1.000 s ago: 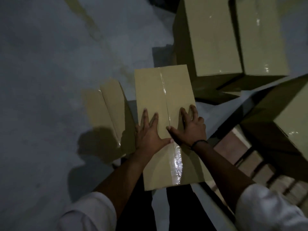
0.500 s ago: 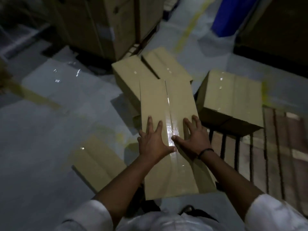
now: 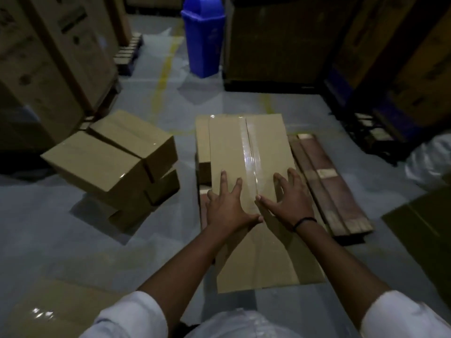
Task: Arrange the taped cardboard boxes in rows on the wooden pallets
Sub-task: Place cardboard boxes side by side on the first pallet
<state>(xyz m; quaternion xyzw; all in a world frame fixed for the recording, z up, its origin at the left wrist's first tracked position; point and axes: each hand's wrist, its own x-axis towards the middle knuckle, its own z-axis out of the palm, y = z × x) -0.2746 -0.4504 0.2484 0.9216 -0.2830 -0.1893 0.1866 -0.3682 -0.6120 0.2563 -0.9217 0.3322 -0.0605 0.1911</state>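
Note:
A long taped cardboard box (image 3: pixel 244 147) with a shiny tape seam down its middle fills the centre of the head view. My left hand (image 3: pixel 228 208) and my right hand (image 3: pixel 289 201) both lie flat on its top with fingers spread, one on each side of the seam. The box hangs over a wooden pallet (image 3: pixel 327 189), whose brown slats show along its right side. Another taped box (image 3: pixel 202 142) peeks out from under its far left edge.
Several taped boxes (image 3: pixel 109 162) are stacked askew on the grey floor to the left. Tall cartons (image 3: pixel 48 57) stand at far left, dark ones (image 3: pixel 273 40) at the back, a blue bin (image 3: pixel 203 35) between. Flat cardboard (image 3: pixel 56 306) lies near left, more flat cardboard (image 3: pixel 427 228) right.
The view has swung round with the box. The box now hangs over the pallet, and the loose boxes have shifted to the left. Both hands stay flat on its top.

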